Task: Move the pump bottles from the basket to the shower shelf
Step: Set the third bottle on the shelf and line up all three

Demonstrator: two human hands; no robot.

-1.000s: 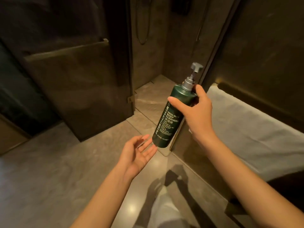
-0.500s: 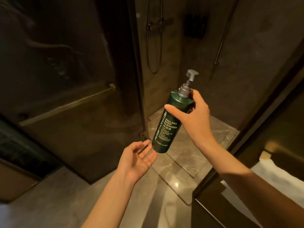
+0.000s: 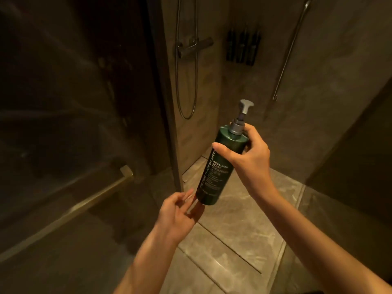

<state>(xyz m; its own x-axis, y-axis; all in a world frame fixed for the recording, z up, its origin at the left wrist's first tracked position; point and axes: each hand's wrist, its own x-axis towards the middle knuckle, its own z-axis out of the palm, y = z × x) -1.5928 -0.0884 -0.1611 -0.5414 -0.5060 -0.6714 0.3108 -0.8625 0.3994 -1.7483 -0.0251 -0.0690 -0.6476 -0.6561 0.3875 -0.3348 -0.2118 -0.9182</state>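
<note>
Forearms reach forward from the bottom of the view. The left hand is nearest, palm up, its grip open and empty, fingertips just beneath the base of the green pump bottle. The right hand has its grip closed around the bottle's shoulder, thumb across the front and fingers behind the neck under the silver pump head. The bottle hangs tilted in the air, base toward the person, above the shower floor, beside the edge of the glass shower door.

Farther back on the shower wall are the mixer valve with its looped hose, a slanted grab bar, and a dark wall rack of bottles, which is probably the shelf; it is too dim to tell whether a free slot remains. The basket is out of view.

Held only near the top, the bottle could swing or slip onto the hard tile. Reaching in close to the door edge risks knocking the pump head against the glass or the valve.
</note>
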